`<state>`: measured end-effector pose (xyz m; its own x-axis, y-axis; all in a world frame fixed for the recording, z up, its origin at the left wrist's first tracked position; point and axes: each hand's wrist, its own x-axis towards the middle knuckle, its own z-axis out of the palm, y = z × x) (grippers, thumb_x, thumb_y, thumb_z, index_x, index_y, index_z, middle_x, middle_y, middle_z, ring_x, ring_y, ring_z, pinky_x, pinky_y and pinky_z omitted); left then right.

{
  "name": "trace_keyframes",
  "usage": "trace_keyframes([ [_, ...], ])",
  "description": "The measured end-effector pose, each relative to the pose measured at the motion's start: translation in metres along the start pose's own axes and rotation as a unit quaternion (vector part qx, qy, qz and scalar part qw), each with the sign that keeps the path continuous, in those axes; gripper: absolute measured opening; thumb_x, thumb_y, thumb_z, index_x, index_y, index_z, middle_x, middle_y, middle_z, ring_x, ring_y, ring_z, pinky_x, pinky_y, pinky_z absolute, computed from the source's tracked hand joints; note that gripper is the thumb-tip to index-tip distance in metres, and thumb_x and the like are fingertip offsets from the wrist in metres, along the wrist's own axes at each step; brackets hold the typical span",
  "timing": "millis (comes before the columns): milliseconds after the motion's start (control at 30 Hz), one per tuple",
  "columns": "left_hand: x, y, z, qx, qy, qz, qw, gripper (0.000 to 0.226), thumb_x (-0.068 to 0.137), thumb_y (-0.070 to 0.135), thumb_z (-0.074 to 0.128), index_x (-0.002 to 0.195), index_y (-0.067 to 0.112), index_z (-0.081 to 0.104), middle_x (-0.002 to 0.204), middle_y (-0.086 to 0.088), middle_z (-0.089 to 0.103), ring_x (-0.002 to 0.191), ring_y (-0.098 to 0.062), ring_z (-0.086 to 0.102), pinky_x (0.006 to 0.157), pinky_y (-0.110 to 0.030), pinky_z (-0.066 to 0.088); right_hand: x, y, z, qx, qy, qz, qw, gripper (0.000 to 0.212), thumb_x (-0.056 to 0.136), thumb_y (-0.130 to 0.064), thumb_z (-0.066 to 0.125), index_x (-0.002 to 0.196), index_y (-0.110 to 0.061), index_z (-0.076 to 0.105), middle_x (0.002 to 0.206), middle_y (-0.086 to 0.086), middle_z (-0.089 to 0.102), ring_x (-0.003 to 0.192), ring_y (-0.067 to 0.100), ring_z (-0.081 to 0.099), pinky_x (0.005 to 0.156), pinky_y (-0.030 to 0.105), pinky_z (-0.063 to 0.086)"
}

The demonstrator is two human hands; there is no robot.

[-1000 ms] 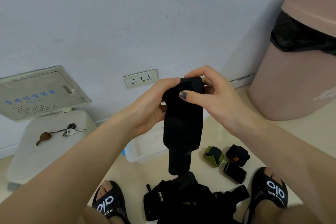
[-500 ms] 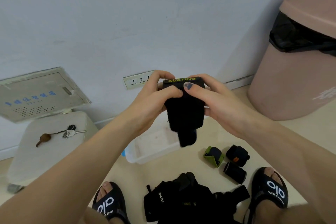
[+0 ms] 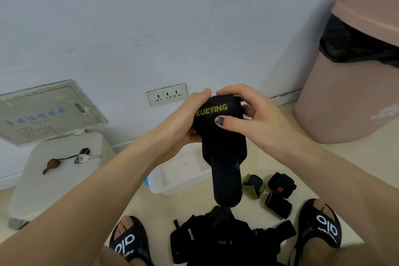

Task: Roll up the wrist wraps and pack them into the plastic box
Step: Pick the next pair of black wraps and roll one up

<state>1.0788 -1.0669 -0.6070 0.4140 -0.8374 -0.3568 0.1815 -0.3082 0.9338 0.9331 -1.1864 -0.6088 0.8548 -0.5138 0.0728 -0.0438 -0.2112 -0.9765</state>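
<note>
Both the left hand [image 3: 179, 123] and right hand [image 3: 257, 119] grip a black wrist wrap [image 3: 222, 136] (lettered XUEYING), its tail hanging over the plastic box [image 3: 172, 183] on the beige floor [image 3: 345, 157] by the pale wall [image 3: 151, 17]. Three rolled wraps [image 3: 278, 190] lie right; a black pile [image 3: 226, 239] lies near, between sandals [image 3: 129, 242].

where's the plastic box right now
In the head view the plastic box sits on the floor at lower centre, partly hidden behind the black wrist wrap held above it, with three rolled wraps to its right.
</note>
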Motion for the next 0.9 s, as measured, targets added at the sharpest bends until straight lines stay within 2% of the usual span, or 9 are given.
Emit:
trace_keyframes([
  [133,-0.0023,0.001,0.0004,-0.025,0.008,0.018,1.0,0.054,0.097,0.051,0.053,0.137,0.016,0.055,0.136,-0.019,0.064,0.125,-0.035,0.064,0.109,-0.058,0.048,0.0001,-0.0005,-0.0017,-0.004,-0.01,-0.01,1.0,0.046,0.087,-0.008,0.08,0.122,-0.035,0.065,0.116,-0.011,0.066,0.109,0.018,0.066,0.09,0.034,0.061],
  [233,-0.0028,0.0048,0.0013,-0.055,0.022,0.028,0.998,0.047,0.097,0.037,0.06,0.135,0.01,0.053,0.133,-0.023,0.062,0.112,-0.03,0.065,0.11,-0.055,0.048,0.0012,-0.0033,-0.0038,0.003,-0.006,0.003,1.0,0.056,0.083,-0.005,0.082,0.127,-0.035,0.062,0.123,-0.01,0.063,0.109,0.015,0.067,0.089,0.032,0.06],
  [333,-0.0017,0.0068,0.0016,-0.082,0.035,0.032,0.995,0.05,0.088,0.035,0.065,0.13,0.008,0.057,0.113,-0.013,0.067,0.1,-0.024,0.064,0.099,-0.046,0.052,0.0047,-0.0027,-0.0058,0.034,0.002,0.061,0.998,0.067,0.08,-0.01,0.086,0.135,-0.033,0.056,0.127,-0.004,0.065,0.11,0.015,0.07,0.091,0.033,0.059],
  [433,-0.0016,0.008,-0.0001,-0.08,0.062,0.054,0.993,0.024,0.098,0.025,0.065,0.118,0.013,0.062,0.105,-0.008,0.069,0.095,-0.022,0.066,0.096,-0.044,0.054,0.0061,-0.0022,-0.0078,0.111,-0.033,0.146,0.982,0.067,0.081,-0.014,0.085,0.139,-0.028,0.054,0.123,0.004,0.071,0.108,0.02,0.074,0.095,0.04,0.058],
  [467,-0.0015,0.0077,-0.001,-0.068,0.07,0.061,0.993,0.024,0.096,0.024,0.068,0.117,0.013,0.062,0.105,-0.009,0.069,0.094,-0.022,0.067,0.098,-0.045,0.054,0.0054,-0.0023,-0.0071,0.136,-0.052,0.168,0.975,0.062,0.084,-0.015,0.082,0.139,-0.026,0.054,0.121,0.006,0.074,0.108,0.021,0.075,0.096,0.042,0.058],
  [600,-0.0015,0.0068,-0.0034,-0.005,0.085,0.092,0.992,0.054,0.071,0.03,0.083,0.12,0.017,0.062,0.12,-0.018,0.066,0.092,-0.025,0.072,0.091,-0.043,0.057,0.0034,-0.002,-0.0003,0.189,-0.069,0.212,0.956,0.056,0.088,-0.04,0.077,0.135,-0.019,0.057,0.117,0.005,0.077,0.105,0.024,0.076,0.095,0.045,0.058],
  [700,-0.001,0.0041,-0.0023,-0.005,0.075,0.103,0.992,0.065,0.058,0.035,0.086,0.118,0.019,0.063,0.114,-0.014,0.066,0.088,-0.024,0.073,0.083,-0.037,0.057,0.0044,-0.0054,0.0005,0.213,-0.057,0.219,0.95,0.049,0.095,-0.045,0.068,0.133,-0.014,0.061,0.116,0.008,0.077,0.104,0.027,0.077,0.093,0.041,0.059],
  [800,0.0007,0.0022,-0.0026,-0.011,0.063,0.097,0.993,0.066,0.056,0.035,0.085,0.116,0.018,0.062,0.113,-0.013,0.063,0.085,-0.022,0.071,0.077,-0.032,0.055,0.0049,-0.0061,-0.0001,0.224,-0.037,0.208,0.951,0.044,0.099,-0.039,0.066,0.131,-0.009,0.062,0.113,0.01,0.078,0.101,0.026,0.077,0.082,0.034,0.061],
  [900,-0.0012,0.003,-0.0026,-0.006,0.029,0.082,0.996,0.05,0.07,0.027,0.081,0.113,0.016,0.059,0.108,-0.012,0.063,0.085,-0.019,0.069,0.074,-0.028,0.055,0.0055,-0.004,0.0006,0.213,-0.015,0.199,0.957,0.042,0.097,-0.036,0.069,0.129,-0.009,0.064,0.114,0.01,0.077,0.1,0.022,0.077,0.075,0.026,0.059],
])
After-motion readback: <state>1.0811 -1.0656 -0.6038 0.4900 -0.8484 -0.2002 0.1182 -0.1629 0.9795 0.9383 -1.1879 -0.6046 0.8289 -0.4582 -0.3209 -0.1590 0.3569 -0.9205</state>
